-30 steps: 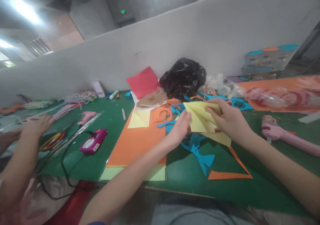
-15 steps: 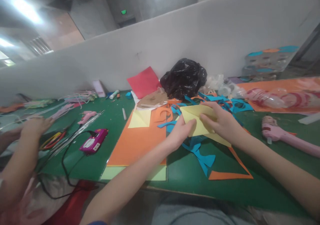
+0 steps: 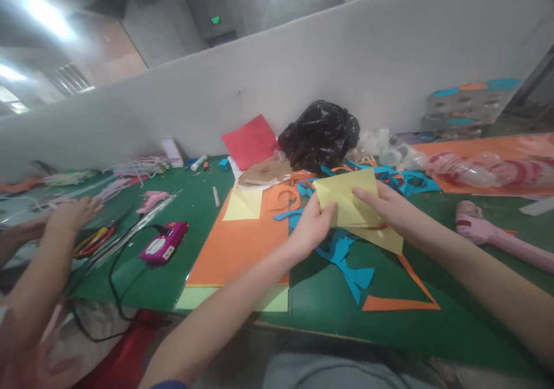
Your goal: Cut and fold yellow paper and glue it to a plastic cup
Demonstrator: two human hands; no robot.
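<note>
Between my hands is a folded sheet of yellow paper [image 3: 346, 195], held up above the table, with a lower flap hanging towards the right. My left hand [image 3: 312, 224] pinches its left edge, thumb on top. My right hand [image 3: 381, 201] grips the right side, thumb pressed on the face and the other fingers hidden behind. Beneath the paper lie blue paper scraps [image 3: 341, 256] and an orange paper strip [image 3: 400, 303]. Left of my hands, a smaller yellow piece with a crease [image 3: 243, 204] rests on a stack of orange paper [image 3: 236, 256].
A black plastic bag [image 3: 320, 135] and red paper [image 3: 251, 141] lie by the partition. A pink glue gun [image 3: 480, 227] is at right. At left are a purple power adapter [image 3: 164, 243], its cable, scissors [image 3: 93, 242] and a co-worker's hand [image 3: 73, 213].
The yellow paper now faces me flatter, its upper right part raised. My right thumb has shifted outward along the sheet. The co-worker's hand has moved slightly right.
</note>
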